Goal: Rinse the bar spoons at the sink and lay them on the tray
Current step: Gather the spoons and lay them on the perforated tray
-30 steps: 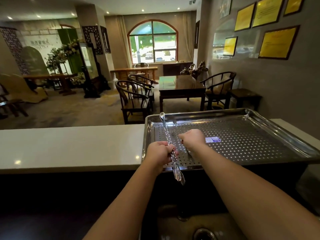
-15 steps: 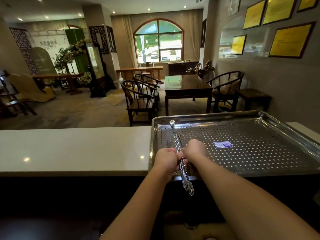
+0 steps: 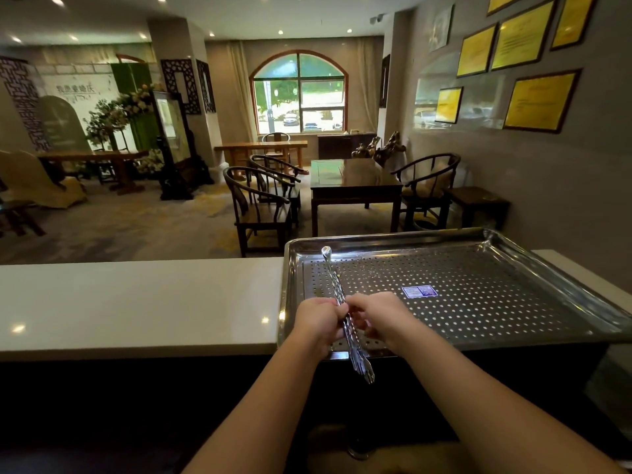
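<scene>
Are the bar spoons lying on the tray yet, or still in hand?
In hand. Both the left hand and right hand grip the bar spoons, bundled over the tray's left end, fork tips past its near rim.

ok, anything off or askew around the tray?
The tray juts past the counter's front edge. A blue sticker sits on its perforated floor. Both hands hold the spoons over it. No spills or damage.
</scene>
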A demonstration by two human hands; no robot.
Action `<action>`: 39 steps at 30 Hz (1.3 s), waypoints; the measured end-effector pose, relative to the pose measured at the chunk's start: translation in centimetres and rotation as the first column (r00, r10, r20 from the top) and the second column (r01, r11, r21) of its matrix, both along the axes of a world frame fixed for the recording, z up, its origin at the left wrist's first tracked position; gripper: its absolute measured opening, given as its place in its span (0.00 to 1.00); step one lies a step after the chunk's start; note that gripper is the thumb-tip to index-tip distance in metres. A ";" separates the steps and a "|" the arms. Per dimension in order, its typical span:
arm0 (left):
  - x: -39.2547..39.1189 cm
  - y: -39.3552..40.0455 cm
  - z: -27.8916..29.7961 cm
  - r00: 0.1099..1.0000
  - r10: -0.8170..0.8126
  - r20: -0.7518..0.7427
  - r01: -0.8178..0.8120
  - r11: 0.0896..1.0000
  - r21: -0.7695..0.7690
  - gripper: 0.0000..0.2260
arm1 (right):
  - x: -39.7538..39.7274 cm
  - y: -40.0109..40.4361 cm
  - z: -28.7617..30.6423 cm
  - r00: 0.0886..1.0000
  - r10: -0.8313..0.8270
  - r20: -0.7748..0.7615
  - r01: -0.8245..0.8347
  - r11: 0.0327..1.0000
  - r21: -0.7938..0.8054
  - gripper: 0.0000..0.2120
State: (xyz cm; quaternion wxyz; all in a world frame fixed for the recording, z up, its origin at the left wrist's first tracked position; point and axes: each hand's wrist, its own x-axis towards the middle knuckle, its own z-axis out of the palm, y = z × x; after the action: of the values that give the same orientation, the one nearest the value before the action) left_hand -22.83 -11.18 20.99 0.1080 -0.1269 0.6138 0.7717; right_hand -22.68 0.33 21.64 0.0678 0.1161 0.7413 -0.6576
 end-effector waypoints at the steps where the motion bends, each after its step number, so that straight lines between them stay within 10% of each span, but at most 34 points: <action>1: 0.0 0.1 0.1 1.000 0.009 -0.003 -0.009 1.000 0.009 0.05 | 0.4 0.2 0.1 1.000 0.011 -0.008 -0.011 1.000 0.013 0.06; 12: 0.0 0.0 0.1 0.995 0.069 0.071 -0.077 0.989 0.124 0.11 | 1.9 1.5 0.3 0.988 0.151 -0.042 -0.148 0.987 0.068 0.08; 28: -0.1 0.4 0.4 0.989 0.106 0.100 -0.117 0.986 0.117 0.13 | -0.1 2.7 0.2 0.990 -0.096 -0.102 0.114 0.975 0.189 0.05; 39: -0.1 0.3 -0.1 0.996 0.040 0.082 -0.046 0.997 0.066 0.11 | -3.4 5.0 -1.8 0.989 -0.144 -0.041 0.124 0.632 0.765 0.12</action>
State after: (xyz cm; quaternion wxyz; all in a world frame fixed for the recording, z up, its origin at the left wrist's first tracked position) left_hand -22.94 -10.86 20.92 0.1204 -0.1675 0.5793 0.7886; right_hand -26.04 5.30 19.80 -0.0275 0.1963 0.9379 -0.2847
